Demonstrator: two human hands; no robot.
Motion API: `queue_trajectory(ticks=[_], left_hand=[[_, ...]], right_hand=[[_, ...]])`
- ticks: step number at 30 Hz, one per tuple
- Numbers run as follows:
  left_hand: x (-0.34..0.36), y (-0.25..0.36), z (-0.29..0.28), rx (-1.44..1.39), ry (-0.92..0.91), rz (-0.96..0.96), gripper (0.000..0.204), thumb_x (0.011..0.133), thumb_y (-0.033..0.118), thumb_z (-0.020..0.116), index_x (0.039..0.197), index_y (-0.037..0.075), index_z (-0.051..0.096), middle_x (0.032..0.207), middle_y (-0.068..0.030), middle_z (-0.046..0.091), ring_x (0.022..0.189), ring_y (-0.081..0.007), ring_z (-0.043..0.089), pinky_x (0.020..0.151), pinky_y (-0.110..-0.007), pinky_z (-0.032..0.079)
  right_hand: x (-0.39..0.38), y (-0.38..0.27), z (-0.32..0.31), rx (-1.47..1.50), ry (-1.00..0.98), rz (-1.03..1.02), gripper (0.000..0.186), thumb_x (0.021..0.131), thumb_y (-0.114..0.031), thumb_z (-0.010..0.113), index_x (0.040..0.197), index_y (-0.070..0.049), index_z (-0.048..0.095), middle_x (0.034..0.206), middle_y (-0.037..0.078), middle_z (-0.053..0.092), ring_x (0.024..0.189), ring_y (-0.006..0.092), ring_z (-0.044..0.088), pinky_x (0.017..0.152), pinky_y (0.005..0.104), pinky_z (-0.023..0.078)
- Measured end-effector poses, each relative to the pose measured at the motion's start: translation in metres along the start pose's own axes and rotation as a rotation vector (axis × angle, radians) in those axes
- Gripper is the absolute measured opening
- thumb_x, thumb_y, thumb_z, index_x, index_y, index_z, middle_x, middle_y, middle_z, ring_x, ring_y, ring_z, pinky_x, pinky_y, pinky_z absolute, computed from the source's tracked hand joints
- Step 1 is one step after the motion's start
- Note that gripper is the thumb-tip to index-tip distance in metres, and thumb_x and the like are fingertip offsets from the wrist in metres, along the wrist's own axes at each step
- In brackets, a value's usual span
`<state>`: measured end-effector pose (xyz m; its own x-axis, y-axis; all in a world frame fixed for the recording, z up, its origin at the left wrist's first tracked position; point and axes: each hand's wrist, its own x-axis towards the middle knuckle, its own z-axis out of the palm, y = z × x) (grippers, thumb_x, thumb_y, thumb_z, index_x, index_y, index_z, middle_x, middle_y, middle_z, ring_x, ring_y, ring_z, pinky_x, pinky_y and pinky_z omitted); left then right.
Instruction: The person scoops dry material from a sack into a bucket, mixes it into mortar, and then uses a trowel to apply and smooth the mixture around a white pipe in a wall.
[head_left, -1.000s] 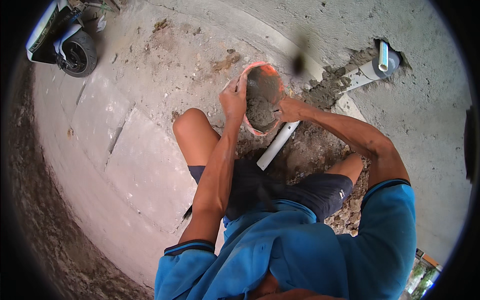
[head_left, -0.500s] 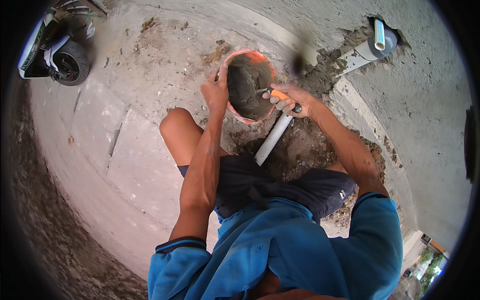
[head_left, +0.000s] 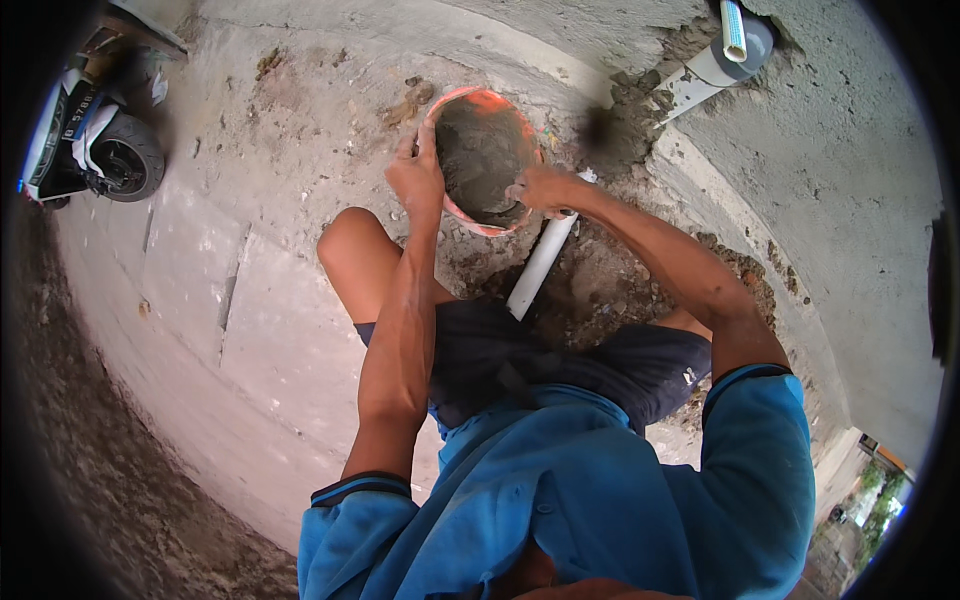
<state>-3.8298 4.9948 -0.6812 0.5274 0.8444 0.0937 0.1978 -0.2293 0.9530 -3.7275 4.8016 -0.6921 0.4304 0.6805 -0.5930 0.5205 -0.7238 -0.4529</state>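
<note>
An orange bucket (head_left: 486,101) tilts toward me on the dirt, with wet grey mortar (head_left: 478,165) inside. My left hand (head_left: 416,178) grips its left rim, thumb and fingers closed over the edge. At the right rim, my right hand (head_left: 546,190) is closed round the handle of a trowel (head_left: 567,213). Only the handle's dark end pokes out below the fist. The blade is hidden by the hand and the mortar. Just under the right hand, a white pipe (head_left: 540,268) slants out of the dug soil toward my legs.
A rough grey wall (head_left: 850,180) rises on the right. From a broken hole in it comes a white pipe with a grey collar (head_left: 745,52), with a thinner pipe above. Loose soil (head_left: 600,290) lies along the wall's foot. A parked motorbike (head_left: 120,155) stands far left on the concrete.
My right hand has turned over and moved left to the bucket's rim, so the trowel's orange handle is now covered. The left hand keeps its hold. The whole view has shifted slightly.
</note>
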Motion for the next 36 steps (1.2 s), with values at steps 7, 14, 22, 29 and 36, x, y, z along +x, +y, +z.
queue_trajectory(ticks=[7,14,22,29,36], left_hand=[[0.008,-0.009,-0.006,0.001,0.054,0.058,0.039,0.099,0.036,0.069,0.103,-0.003,0.076,0.060,-0.0091,0.053,0.058,-0.0149,0.045,0.056,-0.035,0.041],[-0.006,0.007,0.000,0.026,-0.027,-0.037,0.039,0.099,0.035,0.069,0.106,-0.003,0.076,0.069,-0.0092,0.060,0.067,-0.0125,0.048,0.062,-0.034,0.043],[0.006,0.000,-0.009,0.045,-0.002,-0.027,0.038,0.099,0.036,0.069,0.102,-0.002,0.075,0.066,-0.0132,0.060,0.061,-0.0145,0.048,0.059,-0.036,0.043],[0.009,-0.007,-0.001,0.019,0.007,0.111,0.038,0.098,0.035,0.069,0.097,-0.002,0.075,0.063,-0.0148,0.058,0.058,-0.0161,0.046,0.056,-0.039,0.041],[0.003,0.004,0.003,0.042,-0.064,-0.031,0.041,0.100,0.036,0.068,0.110,-0.004,0.076,0.083,-0.0125,0.073,0.077,-0.0142,0.062,0.072,-0.033,0.050]], right_hand=[[-0.050,-0.047,-0.100,-0.651,0.265,-0.096,0.023,0.085,-0.010,0.062,0.098,0.000,0.077,0.099,0.022,0.075,0.097,0.0394,0.074,0.083,0.0491,0.059],[-0.005,-0.013,-0.041,-0.622,0.067,-0.193,0.019,0.086,-0.011,0.064,0.095,0.002,0.076,0.090,0.023,0.074,0.085,0.0378,0.074,0.069,0.0488,0.059],[-0.004,-0.034,-0.002,0.826,-0.237,0.147,0.041,0.100,-0.038,0.066,0.092,0.002,0.067,0.071,0.006,0.057,0.052,0.0120,0.052,0.041,0.0307,0.040],[-0.013,-0.021,-0.026,2.036,-0.464,0.291,0.039,0.108,-0.033,0.053,0.110,0.005,0.060,0.077,0.003,0.056,0.047,0.0010,0.041,0.034,0.0149,0.034],[-0.061,-0.003,-0.061,0.757,0.065,0.133,0.050,0.105,-0.044,0.051,0.092,0.003,0.065,0.067,0.005,0.056,0.043,0.0123,0.051,0.034,0.0285,0.036]])
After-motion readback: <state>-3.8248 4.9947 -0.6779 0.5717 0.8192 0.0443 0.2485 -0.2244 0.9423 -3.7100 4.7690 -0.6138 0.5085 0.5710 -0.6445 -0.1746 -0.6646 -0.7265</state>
